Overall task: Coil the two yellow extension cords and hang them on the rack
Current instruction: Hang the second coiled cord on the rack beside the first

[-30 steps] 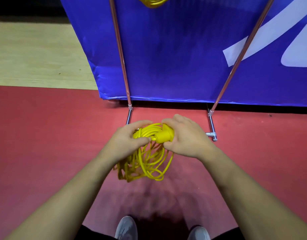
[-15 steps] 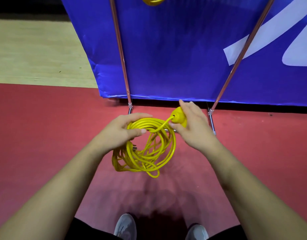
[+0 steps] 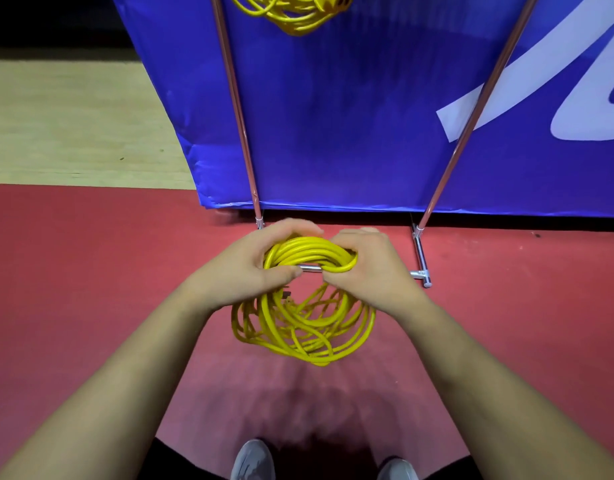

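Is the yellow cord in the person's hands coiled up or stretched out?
Coiled: the cord hangs in stacked loops, gripped at the top by the left hand and right hand.

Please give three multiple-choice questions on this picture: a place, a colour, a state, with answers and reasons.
1. Where is the second cord? A on a table; B hanging before the blue banner; C in a box.
2. Floor colour under the held coil? A red; B green; C grey.
3. The left hand and right hand? A both grip the coil; B both open; C one grips.
Answers: B, it hangs at the top; A, red surface below; A, both curl round its loops.
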